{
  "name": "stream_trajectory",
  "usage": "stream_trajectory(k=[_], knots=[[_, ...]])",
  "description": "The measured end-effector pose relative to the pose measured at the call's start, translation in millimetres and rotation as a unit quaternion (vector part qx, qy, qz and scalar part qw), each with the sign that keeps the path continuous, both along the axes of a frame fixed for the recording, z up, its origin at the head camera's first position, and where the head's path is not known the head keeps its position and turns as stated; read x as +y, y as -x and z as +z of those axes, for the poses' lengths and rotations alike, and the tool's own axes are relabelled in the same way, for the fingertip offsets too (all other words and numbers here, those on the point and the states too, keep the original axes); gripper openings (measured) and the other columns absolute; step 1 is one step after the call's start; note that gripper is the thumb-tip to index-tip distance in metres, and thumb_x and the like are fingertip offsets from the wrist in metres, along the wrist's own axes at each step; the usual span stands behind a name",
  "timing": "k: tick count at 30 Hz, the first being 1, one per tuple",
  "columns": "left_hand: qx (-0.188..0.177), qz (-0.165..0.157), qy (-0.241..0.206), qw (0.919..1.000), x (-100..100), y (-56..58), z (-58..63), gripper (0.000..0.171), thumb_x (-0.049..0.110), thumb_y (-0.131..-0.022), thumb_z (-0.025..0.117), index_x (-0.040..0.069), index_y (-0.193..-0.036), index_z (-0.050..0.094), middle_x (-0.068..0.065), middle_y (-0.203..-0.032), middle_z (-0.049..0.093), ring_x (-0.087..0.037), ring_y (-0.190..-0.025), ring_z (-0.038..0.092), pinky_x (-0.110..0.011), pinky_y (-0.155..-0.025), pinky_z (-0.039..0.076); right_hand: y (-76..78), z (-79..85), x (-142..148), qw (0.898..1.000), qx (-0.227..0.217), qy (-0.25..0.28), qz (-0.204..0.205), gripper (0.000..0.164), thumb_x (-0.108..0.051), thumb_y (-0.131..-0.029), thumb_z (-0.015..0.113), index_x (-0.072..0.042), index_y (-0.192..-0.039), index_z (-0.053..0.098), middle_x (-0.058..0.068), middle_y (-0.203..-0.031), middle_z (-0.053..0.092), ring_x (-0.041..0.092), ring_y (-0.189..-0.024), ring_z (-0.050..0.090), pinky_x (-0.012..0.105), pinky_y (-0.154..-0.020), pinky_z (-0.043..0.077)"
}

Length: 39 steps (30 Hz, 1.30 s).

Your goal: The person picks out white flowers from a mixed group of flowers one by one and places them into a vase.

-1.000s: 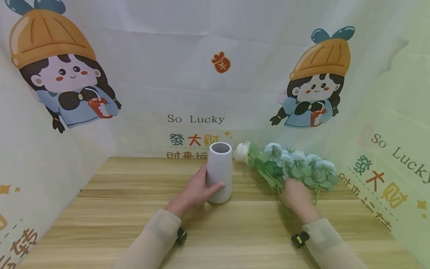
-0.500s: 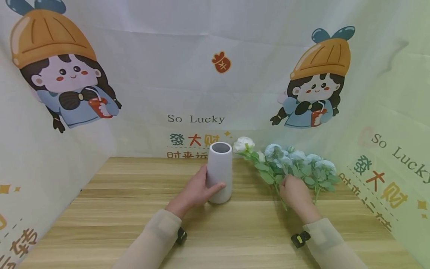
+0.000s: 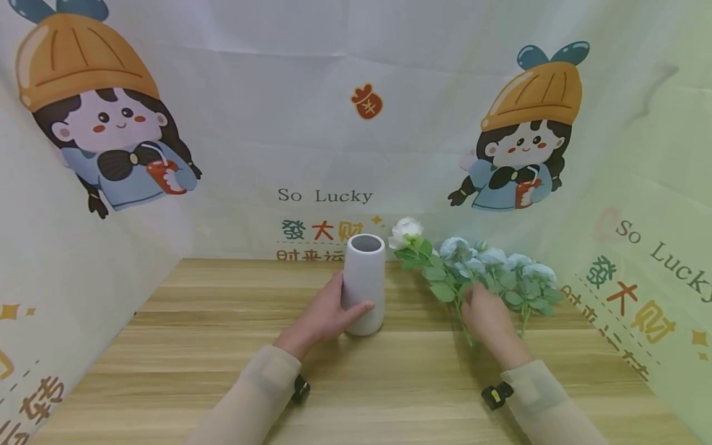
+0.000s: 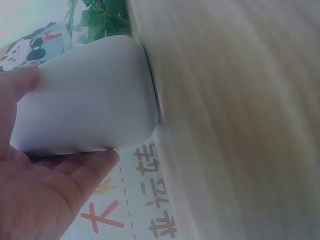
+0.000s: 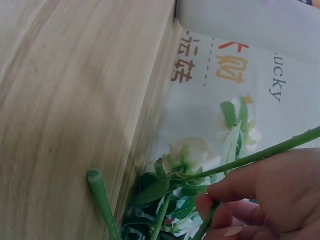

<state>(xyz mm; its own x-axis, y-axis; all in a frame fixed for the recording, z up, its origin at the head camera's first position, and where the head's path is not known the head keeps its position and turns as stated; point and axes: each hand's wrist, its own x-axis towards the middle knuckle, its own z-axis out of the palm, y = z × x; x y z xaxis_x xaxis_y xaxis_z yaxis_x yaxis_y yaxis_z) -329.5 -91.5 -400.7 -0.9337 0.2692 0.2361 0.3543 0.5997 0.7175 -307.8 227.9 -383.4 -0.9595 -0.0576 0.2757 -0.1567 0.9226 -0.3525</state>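
Observation:
A plain white vase [image 3: 364,287] stands upright on the wooden table. My left hand [image 3: 319,315] grips it, thumb across the front and fingers round the far side; in the left wrist view those fingers [image 4: 92,172] lie along its wall. To the right, my right hand [image 3: 489,318] pinches the green stem [image 5: 207,220] of an artificial flower between thumb and fingertips. Its white bloom [image 3: 406,233] leans toward the vase's mouth, and the stem's lower end shows below the hand. Pale blue flowers [image 3: 495,259] with green leaves lie just behind the right hand, partly hidden by it.
The wooden table [image 3: 211,364] runs back to a printed white cloth [image 3: 250,123], which also rises at both sides. In the right wrist view, another cut stem [image 5: 100,200] sticks out over the table near the leaves.
The white bloom has swung upward and tilted up, showing its face and leaves more. My right hand has shifted slightly up and left. My left hand and the vase have stayed put.

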Motion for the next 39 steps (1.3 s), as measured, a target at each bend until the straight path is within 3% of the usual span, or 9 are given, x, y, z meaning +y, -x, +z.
stream_trajectory(k=[2,5,9,13,29,31,34,37,39], knots=[[0.001,0.000,0.000,1.0000,-0.1,0.1,0.0,0.089,0.052,-0.087,0.072,0.009,-0.151,0.026,-0.013,-0.140,0.045,-0.023,-0.122,0.046,-0.049,-0.104,0.041,0.7,0.0,-0.4,1.000,0.002,-0.002,0.001,0.021,-0.005,-0.096,0.050,0.011,-0.107,0.058,0.025,-0.090,0.064,0.036,-0.078,0.061,0.051,-0.069,0.055],[0.001,0.000,0.000,1.0000,0.0,0.6,-0.2,0.088,0.051,-0.088,0.072,0.009,-0.150,0.027,-0.013,-0.139,0.045,-0.023,-0.121,0.046,-0.049,-0.104,0.041,1.8,0.5,-0.6,1.000,0.002,-0.005,0.005,0.020,-0.006,-0.098,0.047,0.005,-0.088,0.060,0.018,-0.075,0.061,0.030,-0.065,0.057,0.044,-0.058,0.051],[0.001,0.001,0.001,1.0000,-0.1,0.7,-0.5,0.087,0.049,-0.088,0.073,0.009,-0.150,0.027,-0.013,-0.139,0.045,-0.023,-0.121,0.046,-0.049,-0.104,0.040,0.9,1.6,-1.6,1.000,0.014,-0.003,0.009,0.034,-0.009,-0.100,0.046,-0.009,-0.065,0.047,0.005,-0.057,0.046,0.020,-0.050,0.044,0.032,-0.045,0.037],[0.002,0.003,0.004,1.0000,-0.1,0.3,0.0,0.087,0.050,-0.088,0.072,0.009,-0.150,0.027,-0.013,-0.138,0.046,-0.023,-0.121,0.046,-0.049,-0.104,0.041,-0.1,1.5,-2.3,1.000,0.020,0.000,0.005,0.046,-0.016,-0.101,0.050,-0.015,-0.056,0.039,-0.001,-0.050,0.039,0.016,-0.045,0.038,0.029,-0.042,0.032],[0.014,-0.004,-0.002,0.9999,-0.1,0.6,-1.4,0.085,0.047,-0.089,0.073,0.007,-0.149,0.028,-0.013,-0.136,0.047,-0.023,-0.119,0.048,-0.049,-0.103,0.042,-0.7,1.1,-2.9,0.999,-0.025,0.008,-0.033,0.060,-0.046,-0.098,0.058,-0.015,-0.051,0.041,-0.001,-0.048,0.038,0.017,-0.044,0.040,0.029,-0.040,0.034],[0.015,-0.006,-0.005,0.9999,0.0,0.0,-0.7,0.086,0.046,-0.089,0.073,0.006,-0.149,0.028,-0.014,-0.136,0.047,-0.024,-0.119,0.048,-0.049,-0.102,0.042,-0.8,1.3,-2.7,0.999,-0.026,0.006,-0.033,0.056,-0.043,-0.098,0.059,-0.013,-0.054,0.044,0.002,-0.051,0.043,0.019,-0.047,0.044,0.032,-0.042,0.039],[0.014,-0.004,-0.005,0.9999,0.0,-0.2,-0.1,0.086,0.047,-0.088,0.073,0.006,-0.149,0.028,-0.014,-0.136,0.047,-0.024,-0.119,0.048,-0.049,-0.102,0.042,-1.0,1.8,-0.9,0.999,-0.024,-0.003,-0.029,0.041,-0.023,-0.098,0.056,-0.008,-0.061,0.048,0.008,-0.058,0.051,0.024,-0.053,0.049,0.038,-0.047,0.045],[0.013,-0.004,-0.005,0.9999,0.0,-0.9,0.3,0.086,0.047,-0.088,0.073,0.006,-0.149,0.028,-0.015,-0.136,0.047,-0.024,-0.119,0.048,-0.049,-0.102,0.042,-0.6,1.6,1.2,0.999,-0.017,-0.017,-0.022,0.025,-0.004,-0.090,0.050,-0.007,-0.065,0.048,0.012,-0.064,0.054,0.027,-0.058,0.051,0.043,-0.050,0.049],[0.012,-0.005,-0.006,0.9999,-0.1,-1.2,0.4,0.087,0.047,-0.088,0.073,0.006,-0.149,0.028,-0.015,-0.136,0.047,-0.024,-0.119,0.048,-0.050,-0.102,0.042,-0.1,1.3,2.0,0.999,-0.018,-0.018,-0.020,0.026,0.001,-0.085,0.046,-0.009,-0.061,0.045,0.010,-0.061,0.051,0.025,-0.056,0.049,0.040,-0.047,0.046]])
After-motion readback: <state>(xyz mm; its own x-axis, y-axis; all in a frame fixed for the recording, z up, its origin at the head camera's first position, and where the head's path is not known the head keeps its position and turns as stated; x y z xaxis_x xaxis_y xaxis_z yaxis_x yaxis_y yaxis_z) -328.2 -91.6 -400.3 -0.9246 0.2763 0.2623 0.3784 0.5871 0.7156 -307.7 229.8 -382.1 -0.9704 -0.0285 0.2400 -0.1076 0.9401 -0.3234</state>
